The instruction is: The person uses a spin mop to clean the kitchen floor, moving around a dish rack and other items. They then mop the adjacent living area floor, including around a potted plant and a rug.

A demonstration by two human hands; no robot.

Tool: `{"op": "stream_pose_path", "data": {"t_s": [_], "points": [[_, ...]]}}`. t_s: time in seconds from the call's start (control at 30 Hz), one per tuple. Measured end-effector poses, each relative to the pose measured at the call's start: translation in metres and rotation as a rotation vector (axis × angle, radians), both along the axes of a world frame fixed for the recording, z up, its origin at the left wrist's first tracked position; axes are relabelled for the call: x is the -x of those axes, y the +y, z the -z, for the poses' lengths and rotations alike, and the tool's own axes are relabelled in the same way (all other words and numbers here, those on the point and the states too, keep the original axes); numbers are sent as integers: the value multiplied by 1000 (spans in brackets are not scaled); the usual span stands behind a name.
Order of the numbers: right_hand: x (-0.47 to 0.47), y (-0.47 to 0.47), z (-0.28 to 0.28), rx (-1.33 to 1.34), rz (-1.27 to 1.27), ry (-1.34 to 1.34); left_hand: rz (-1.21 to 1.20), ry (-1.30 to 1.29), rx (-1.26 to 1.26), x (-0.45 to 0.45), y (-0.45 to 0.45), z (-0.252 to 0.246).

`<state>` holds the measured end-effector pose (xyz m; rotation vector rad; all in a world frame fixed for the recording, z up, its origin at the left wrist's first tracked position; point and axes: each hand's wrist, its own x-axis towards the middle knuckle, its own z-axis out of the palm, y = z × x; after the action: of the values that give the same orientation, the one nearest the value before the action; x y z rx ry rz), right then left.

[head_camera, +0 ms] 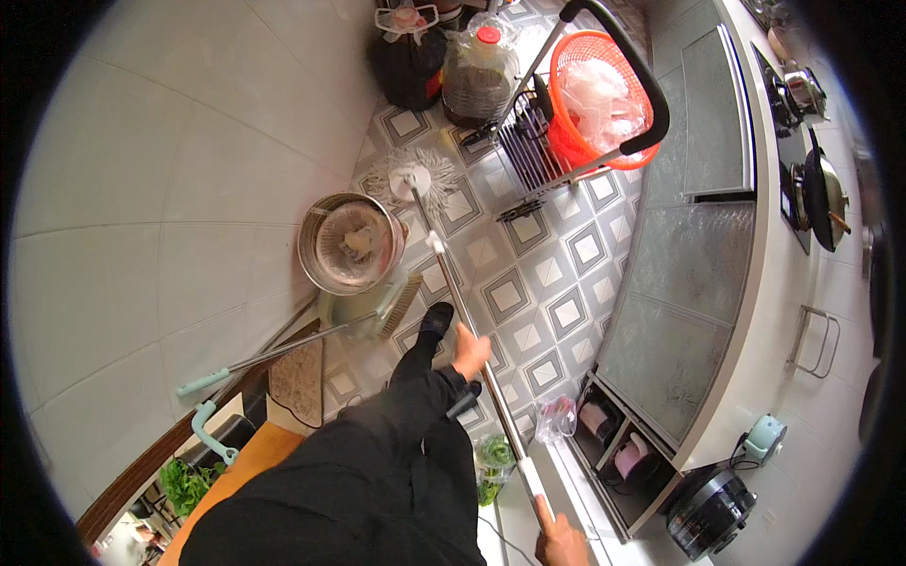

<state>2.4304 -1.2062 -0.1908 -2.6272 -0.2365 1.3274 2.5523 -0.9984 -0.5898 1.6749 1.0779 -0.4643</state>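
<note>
A string mop runs diagonally in front of me, its metal pole tilted and its round white mop head spread on the patterned tile floor. My left hand is closed around the middle of the pole. Lower right, at the white grip end, my right hand holds the pole with its thumb along it; the picture's edge cuts this hand off. Close to the mop head stands a round metal bin lined with a clear bag with some waste inside. My slippered foot is left of the pole.
A broom and dustpan lean by the left wall. Ahead stand a folding cart, an orange-red basket, a large plastic jug and a black bag. Cabinets line the right; bagged greens lie near my leg.
</note>
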Motion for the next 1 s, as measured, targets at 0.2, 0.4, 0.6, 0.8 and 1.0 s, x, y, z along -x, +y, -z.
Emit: {"op": "stream_pose_path", "data": {"t_s": [0.2, 0.4, 0.6, 0.8, 1.0], "points": [[-10, 31, 83, -44, -5, -57, -11, -101, -77, -69, 70, 67], [141, -77, 30, -63, 42, -64, 62, 2, 140, 87, -91, 10], [204, -168, -36, 205, 209, 518, 277, -3, 267, 173, -181, -36], [114, -130, 42, -73, 170, -70, 309, -33, 240, 55, -103, 24], [116, -158, 31, 66, 258, -54, 249, 76, 239, 62, -139, 45]]}}
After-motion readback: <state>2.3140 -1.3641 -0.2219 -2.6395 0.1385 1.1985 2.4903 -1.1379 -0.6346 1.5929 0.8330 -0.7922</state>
